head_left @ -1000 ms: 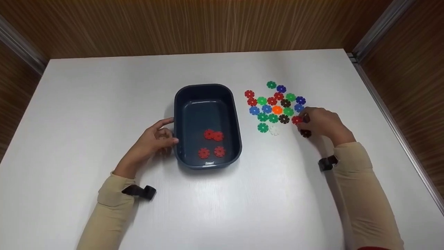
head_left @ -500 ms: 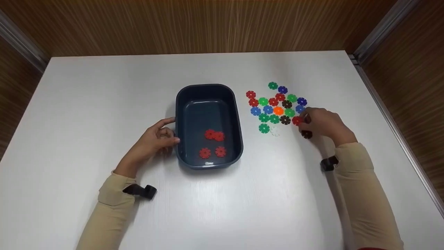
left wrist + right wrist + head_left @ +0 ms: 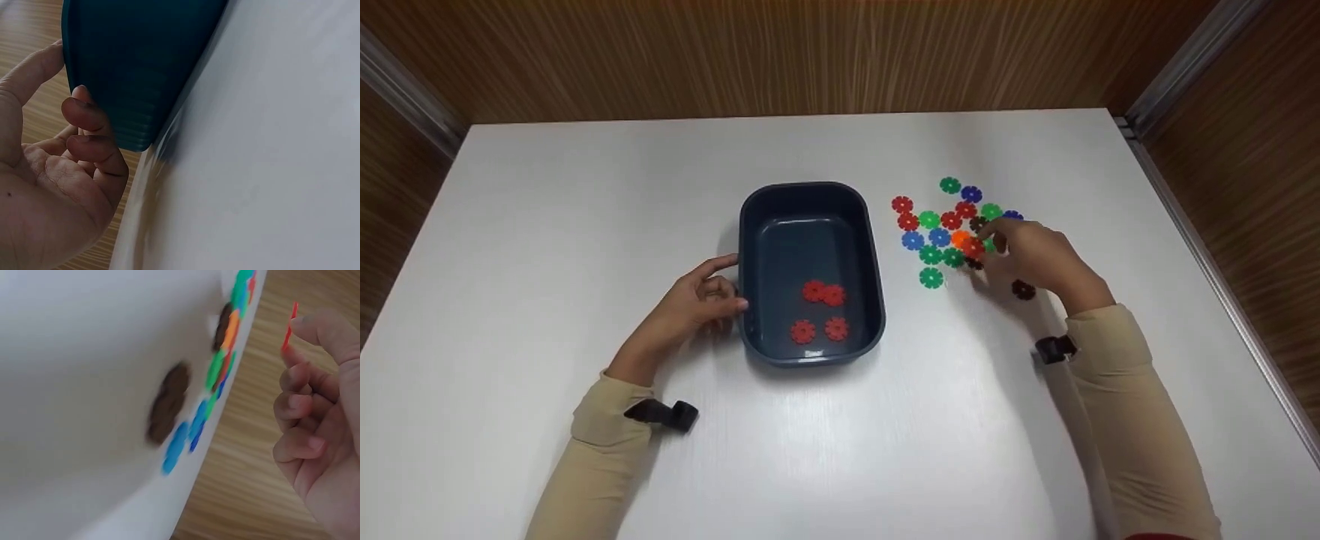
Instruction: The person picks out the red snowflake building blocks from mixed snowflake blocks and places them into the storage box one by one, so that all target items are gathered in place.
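Note:
Between thumb and fingertip, my right hand (image 3: pixel 1039 255) pinches a red notched plastic disc (image 3: pixel 973 248), raised above a group of similar discs. In the right wrist view this red disc (image 3: pixel 290 329) is seen edge-on, off the table. My left hand (image 3: pixel 686 306) touches the left side of a dark blue rectangular tub (image 3: pixel 810 358), its thumb at the rim and its other fingers loosely bent. The left wrist view shows these fingers beside the outer wall of the tub (image 3: pixel 132 62). Several red discs (image 3: pixel 802 331) lie inside the tub, two of them overlapping.
Flat on the white table (image 3: pixel 840 450) lie green (image 3: pixel 931 277), blue (image 3: pixel 913 240), red (image 3: pixel 902 204), orange and brown discs. One brown disc (image 3: pixel 1023 289) lies apart, near my right wrist. A wood-grain panel (image 3: pixel 780 60) rises behind the table.
My right hand has lifted the red disc from the right side of the group and moved left with it. The left hand and the tub have stayed in place.

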The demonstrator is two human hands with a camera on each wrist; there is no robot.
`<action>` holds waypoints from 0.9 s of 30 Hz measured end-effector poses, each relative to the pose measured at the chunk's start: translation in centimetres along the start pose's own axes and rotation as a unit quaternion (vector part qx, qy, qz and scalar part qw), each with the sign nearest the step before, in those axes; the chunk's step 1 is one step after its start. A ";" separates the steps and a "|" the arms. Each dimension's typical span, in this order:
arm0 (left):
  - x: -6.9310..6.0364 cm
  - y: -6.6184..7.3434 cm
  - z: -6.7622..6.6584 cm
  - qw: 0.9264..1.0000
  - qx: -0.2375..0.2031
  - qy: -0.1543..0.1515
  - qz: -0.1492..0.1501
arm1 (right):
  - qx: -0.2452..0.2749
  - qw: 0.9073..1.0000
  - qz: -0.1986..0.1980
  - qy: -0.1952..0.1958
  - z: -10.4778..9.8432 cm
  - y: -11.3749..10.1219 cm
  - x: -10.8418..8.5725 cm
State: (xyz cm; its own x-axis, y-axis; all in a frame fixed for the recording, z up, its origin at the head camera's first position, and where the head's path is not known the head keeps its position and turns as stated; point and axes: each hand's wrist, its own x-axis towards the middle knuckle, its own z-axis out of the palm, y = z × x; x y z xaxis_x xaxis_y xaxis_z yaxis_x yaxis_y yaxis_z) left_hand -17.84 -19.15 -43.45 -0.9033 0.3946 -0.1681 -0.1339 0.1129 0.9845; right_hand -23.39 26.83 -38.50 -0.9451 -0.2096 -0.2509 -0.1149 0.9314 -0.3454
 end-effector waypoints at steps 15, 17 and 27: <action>-0.1 0.0 0.0 1.000 0.006 0.005 -0.012 | 0.034 0.989 -0.133 0.050 1.3 -7.3 0.3; -0.2 0.1 -0.1 1.000 0.008 0.007 -0.013 | 0.039 0.985 -0.159 0.054 1.6 -8.3 0.4; -0.3 0.0 -0.2 1.000 0.007 0.007 -0.015 | 0.073 0.971 -0.224 0.034 3.8 -13.5 1.1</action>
State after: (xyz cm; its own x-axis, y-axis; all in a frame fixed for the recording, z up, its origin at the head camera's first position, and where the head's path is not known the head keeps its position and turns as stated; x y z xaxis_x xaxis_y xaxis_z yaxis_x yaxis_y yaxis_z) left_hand -17.67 -19.47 -43.35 -0.9044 0.3783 -0.1974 -0.1558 0.1380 0.9781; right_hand -21.74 12.89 -37.54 -0.8283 -0.5601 0.0127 -0.4796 0.6972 -0.5328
